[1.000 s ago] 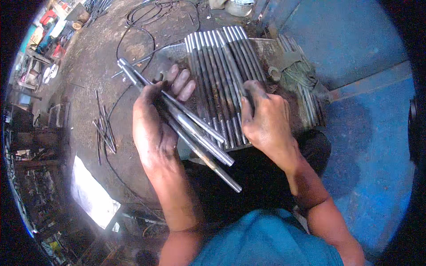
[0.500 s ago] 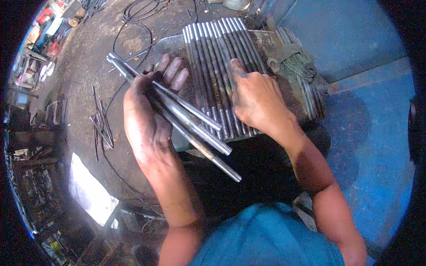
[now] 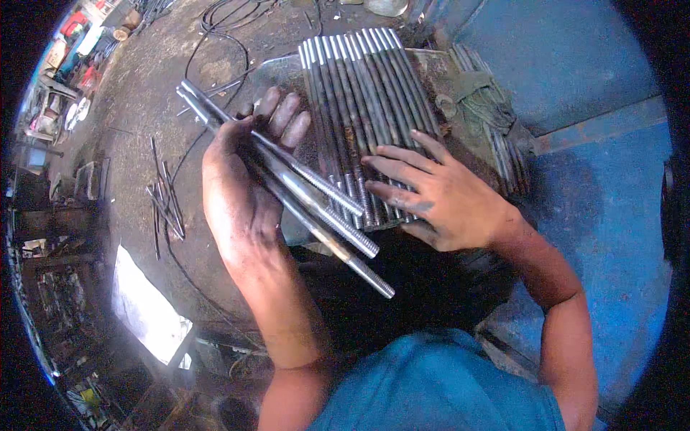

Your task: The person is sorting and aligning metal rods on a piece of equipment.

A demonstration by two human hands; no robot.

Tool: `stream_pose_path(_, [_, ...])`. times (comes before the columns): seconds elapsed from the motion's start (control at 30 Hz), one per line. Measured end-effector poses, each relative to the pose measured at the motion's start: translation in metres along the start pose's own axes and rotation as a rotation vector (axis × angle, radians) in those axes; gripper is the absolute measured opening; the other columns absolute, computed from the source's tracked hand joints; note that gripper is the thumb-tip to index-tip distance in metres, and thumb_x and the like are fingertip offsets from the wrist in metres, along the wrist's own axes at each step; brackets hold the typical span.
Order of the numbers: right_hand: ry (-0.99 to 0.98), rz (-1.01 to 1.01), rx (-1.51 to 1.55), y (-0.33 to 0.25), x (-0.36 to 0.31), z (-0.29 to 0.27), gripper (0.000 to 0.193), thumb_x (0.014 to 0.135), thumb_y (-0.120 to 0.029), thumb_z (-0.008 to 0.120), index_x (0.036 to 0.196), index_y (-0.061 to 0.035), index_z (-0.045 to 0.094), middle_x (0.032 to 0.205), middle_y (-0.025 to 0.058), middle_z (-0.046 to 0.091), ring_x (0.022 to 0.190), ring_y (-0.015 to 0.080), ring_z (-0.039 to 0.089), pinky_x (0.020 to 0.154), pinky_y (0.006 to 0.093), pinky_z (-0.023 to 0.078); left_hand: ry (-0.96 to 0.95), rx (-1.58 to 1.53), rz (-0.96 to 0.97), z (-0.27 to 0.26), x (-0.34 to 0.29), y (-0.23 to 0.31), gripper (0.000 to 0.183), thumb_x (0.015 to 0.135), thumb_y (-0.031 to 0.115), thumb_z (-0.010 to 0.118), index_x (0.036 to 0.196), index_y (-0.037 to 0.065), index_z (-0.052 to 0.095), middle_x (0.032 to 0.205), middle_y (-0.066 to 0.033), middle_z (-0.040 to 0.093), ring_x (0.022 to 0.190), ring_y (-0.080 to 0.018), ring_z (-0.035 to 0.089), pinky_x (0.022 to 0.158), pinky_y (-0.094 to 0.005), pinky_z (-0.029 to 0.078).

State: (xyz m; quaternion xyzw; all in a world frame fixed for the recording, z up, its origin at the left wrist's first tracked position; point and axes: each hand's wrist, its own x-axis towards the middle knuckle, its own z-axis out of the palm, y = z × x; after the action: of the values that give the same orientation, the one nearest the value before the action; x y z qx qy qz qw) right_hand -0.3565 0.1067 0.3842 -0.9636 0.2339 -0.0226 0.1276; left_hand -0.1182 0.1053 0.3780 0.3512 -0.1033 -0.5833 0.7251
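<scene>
Left of the rod row (image 3: 359, 93), my left hand (image 3: 241, 176) is gripping rods (image 3: 345, 226). My right hand (image 3: 456, 197) is overlapping the row, fingers wide.

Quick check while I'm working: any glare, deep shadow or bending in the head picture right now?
Head view: the white patch at lower left is washed out almost blank; bright highlights streak the held rods; the space between the forearms sinks into near-black shadow; the blue panel looks grainy; the scene bends toward the rim, and the corners are black.
</scene>
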Motion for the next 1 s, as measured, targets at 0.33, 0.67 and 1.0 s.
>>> stream_pose_path(0.33, [0.015, -0.054, 0.059, 0.009, -0.003, 0.005, 0.064, 0.070, -0.020, 0.072, 0.129, -0.0066, 0.051, 0.145, 0.0139, 0.040, 0.134, 0.0315, 0.037, 0.112, 0.0494, 0.026, -0.034, 0.037, -0.021, 0.001, -0.001, -0.004, 0.030, 0.089, 0.007, 0.040, 0.109, -0.015, 0.045, 0.128, -0.0337, 0.045, 0.122, -0.0462, 0.046, 0.106, -0.0558, 0.039])
stream_pose_path(0.67, [0.331, 0.174, 0.797, 0.002, 0.030, -0.014, 0.031, 0.090, -0.026, 0.059, 0.107, -0.0002, 0.059, 0.097, 0.0119, 0.063, 0.089, 0.0238, 0.061, 0.080, 0.0360, 0.048, -0.322, -0.087, -0.158, 0.015, -0.007, -0.015, 0.063, 0.075, 0.004, 0.041, 0.135, -0.012, 0.027, 0.135, -0.0339, 0.040, 0.128, -0.0417, 0.043, 0.109, -0.0499, 0.035])
stream_pose_path(1.0, [0.451, 0.343, 0.858, -0.010, 0.050, -0.006, 0.032, 0.092, -0.024, 0.055, 0.075, 0.0033, 0.057, 0.064, 0.0215, 0.054, 0.058, 0.0342, 0.058, 0.055, 0.0420, 0.042, -0.137, 0.114, -0.037, 0.008, 0.009, -0.032, 0.042, 0.082, 0.002, 0.041, 0.120, -0.017, 0.038, 0.114, -0.0316, 0.055, 0.109, -0.0398, 0.058, 0.089, -0.0438, 0.051])
